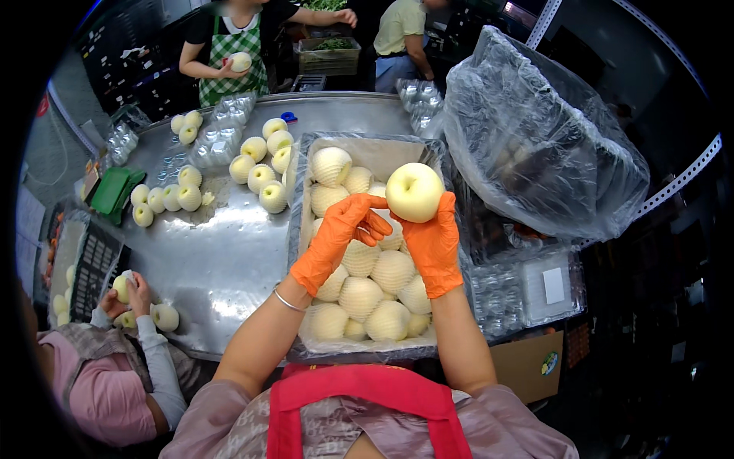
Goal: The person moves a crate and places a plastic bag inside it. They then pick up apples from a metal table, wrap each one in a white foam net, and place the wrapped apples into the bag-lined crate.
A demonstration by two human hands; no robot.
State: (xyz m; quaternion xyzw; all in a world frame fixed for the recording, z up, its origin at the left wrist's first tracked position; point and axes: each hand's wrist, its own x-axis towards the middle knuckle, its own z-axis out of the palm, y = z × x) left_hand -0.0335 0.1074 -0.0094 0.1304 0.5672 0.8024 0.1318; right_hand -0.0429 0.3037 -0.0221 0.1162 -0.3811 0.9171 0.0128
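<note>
A bare pale-yellow apple (pixel 415 192) rests in my right hand (pixel 434 246), which wears an orange glove and grips it from below and the right. My left hand (pixel 344 238), also in an orange glove, is just left of the apple; its index finger points to the fruit's side and the other fingers are curled, with nothing seen in them. Whether that fingertip touches the apple is hard to tell. Below both hands stands a plastic-lined crate (pixel 295 229) filled with pale apples in white foam nets (pixel 360 298).
Netted apples (pixel 261 178) stand in groups on the metal table (pixel 229 246). Clear plastic trays (pixel 218 137) lie at the back. At right are a plastic-lined container (pixel 533 137) and clear packs (pixel 550 290). A co-worker (pixel 109 373) handles an apple at lower left; two people stand beyond the table.
</note>
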